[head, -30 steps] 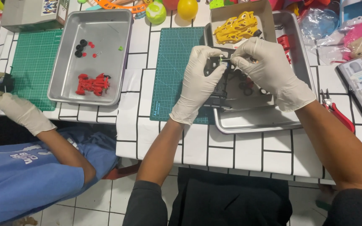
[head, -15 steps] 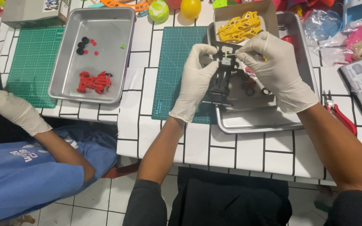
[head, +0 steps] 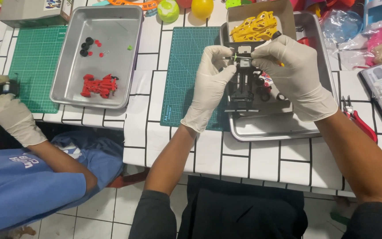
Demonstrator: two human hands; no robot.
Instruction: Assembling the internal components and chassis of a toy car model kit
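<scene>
From the head camera, two gloved hands meet over one metal tray (head: 284,128): the left hand (head: 211,84) and the right hand (head: 295,73) both pinch one black toy car frame (head: 244,84), held just above the tray floor, with one thin green-tipped rod (head: 240,56) caught between their fingertips. In the same tray stands one cardboard box (head: 261,11) holding one yellow car shell (head: 255,27), and one green cutting mat (head: 186,71) lies just to the tray's left. Further left, a second tray (head: 67,95) holds one red car shell (head: 97,85) and three black wheels (head: 85,46), a second green mat (head: 34,62) lies beside it, one pair of red-handled pliers (head: 359,121) rests at the right, and another person's gloved hand (head: 14,119) is at the far left.
</scene>
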